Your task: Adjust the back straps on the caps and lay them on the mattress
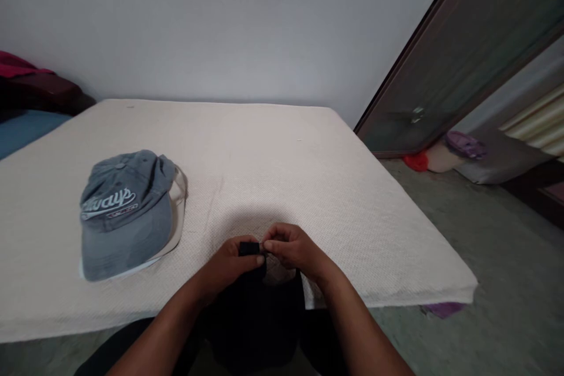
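Note:
A black cap (268, 323) hangs in front of my lap at the mattress edge, its arched back opening facing up. Between thumb and fingers, my left hand (229, 264) grips the cap's black strap (249, 248). My right hand (293, 247) is closed in a pinch close to the strap's end, beside the left thumb; the small part between its fingertips is too little to make out. Much of the cap merges with the dark clothing below. To the left lies a grey-blue cap (126, 217) with white lettering, stacked over a cream cap (178, 205).
The mattress (352, 205) has a cream textured cover and meets a pale wall (220, 29). Dark red and blue items (39, 91) sit at the far left. A dark-framed glass door (440, 59) stands right, with bags (445, 153) on the grey floor (497, 258).

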A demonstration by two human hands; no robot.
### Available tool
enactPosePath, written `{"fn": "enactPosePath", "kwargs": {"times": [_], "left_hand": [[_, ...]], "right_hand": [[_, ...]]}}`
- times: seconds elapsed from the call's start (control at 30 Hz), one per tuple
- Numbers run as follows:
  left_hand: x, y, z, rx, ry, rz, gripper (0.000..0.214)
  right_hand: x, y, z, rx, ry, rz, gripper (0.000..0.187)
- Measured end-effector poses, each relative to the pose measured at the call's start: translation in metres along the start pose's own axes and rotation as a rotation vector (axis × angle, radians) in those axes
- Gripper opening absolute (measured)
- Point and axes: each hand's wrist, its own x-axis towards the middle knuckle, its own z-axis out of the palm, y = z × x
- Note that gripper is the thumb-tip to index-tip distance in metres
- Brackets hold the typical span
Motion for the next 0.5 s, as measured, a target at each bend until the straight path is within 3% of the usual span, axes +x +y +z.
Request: {"fn": "enactPosePath", "kwargs": {"times": [0.23,0.5], "left_hand": [[-0.0033,0.0058,0.0035,0.093,0.014,0.0,0.025],[-0.0047,0.0039,0.0022,0.165,0.135,-0.009,0.028]], "right_hand": [[0.0017,0.002,0.0004,-0.058,0.011,-0.018,0.013],[0.0015,-0.0011,0.0024,-0.064,-0.018,-0.016,0.017]]}}
